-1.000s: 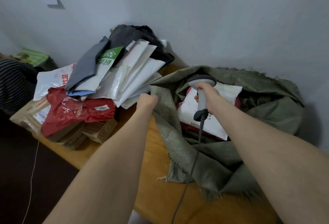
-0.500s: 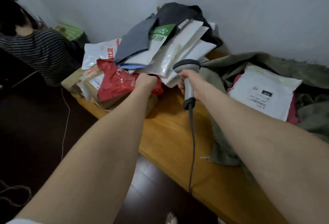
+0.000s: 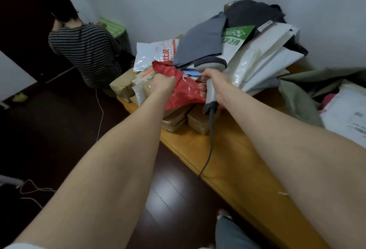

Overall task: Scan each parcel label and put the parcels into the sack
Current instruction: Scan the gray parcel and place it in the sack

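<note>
Left hand (image 3: 161,83) tight on crinkly red plastic parcel (image 3: 184,92), right hand (image 3: 216,84) tight around smooth grey scanner (image 3: 210,64).

The left hand (image 3: 162,83) is leaving the rim of the sack (image 3: 297,100) and closing on the red parcel (image 3: 184,88). It is now gripping the parcel's left edge and bunching the plastic, so the far corner is rising off the brown boxes (image 3: 176,118). The right hand (image 3: 214,84) is carrying the barcode scanner (image 3: 211,64) away from the white parcel (image 3: 348,114) in the sack and bringing it against the red parcel's right side, touching the plastic. The view is swinging left of the red parcel, bringing a person in a striped top (image 3: 85,50) fully into sight.
</note>
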`<state>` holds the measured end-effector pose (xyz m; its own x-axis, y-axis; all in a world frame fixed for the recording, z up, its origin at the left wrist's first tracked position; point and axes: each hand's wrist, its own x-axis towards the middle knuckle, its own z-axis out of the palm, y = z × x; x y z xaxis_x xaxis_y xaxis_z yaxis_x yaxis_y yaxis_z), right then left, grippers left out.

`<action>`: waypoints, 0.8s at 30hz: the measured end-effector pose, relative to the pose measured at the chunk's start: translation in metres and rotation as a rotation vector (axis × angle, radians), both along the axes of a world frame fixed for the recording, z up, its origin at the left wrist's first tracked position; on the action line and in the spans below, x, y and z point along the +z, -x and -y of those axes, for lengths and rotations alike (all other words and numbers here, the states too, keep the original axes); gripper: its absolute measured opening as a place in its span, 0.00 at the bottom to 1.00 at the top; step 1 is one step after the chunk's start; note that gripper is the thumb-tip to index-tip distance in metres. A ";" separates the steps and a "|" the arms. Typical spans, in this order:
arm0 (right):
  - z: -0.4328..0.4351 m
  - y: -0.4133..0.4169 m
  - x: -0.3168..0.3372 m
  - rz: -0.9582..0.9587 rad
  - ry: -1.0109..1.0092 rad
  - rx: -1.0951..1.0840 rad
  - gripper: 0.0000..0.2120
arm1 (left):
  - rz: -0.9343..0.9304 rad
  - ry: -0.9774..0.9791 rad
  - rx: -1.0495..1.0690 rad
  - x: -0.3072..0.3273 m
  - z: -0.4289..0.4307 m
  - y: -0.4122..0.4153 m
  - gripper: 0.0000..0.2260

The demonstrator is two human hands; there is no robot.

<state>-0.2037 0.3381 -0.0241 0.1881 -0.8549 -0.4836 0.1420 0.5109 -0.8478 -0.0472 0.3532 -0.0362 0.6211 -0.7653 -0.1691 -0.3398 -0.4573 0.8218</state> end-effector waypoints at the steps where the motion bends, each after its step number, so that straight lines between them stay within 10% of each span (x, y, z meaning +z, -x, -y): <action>1: 0.007 -0.007 0.001 0.001 0.006 0.001 0.03 | -0.005 0.013 -0.004 0.002 0.005 -0.006 0.07; 24: 0.168 -0.037 0.024 0.072 0.002 -0.253 0.07 | 0.129 -0.135 -0.368 0.028 0.209 -0.052 0.07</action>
<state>-0.1669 0.1697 -0.0003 0.0023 -0.8800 -0.4750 0.3251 0.4499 -0.8318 0.0045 0.1441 -0.0085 0.3324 -0.9167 -0.2216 -0.5973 -0.3864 0.7028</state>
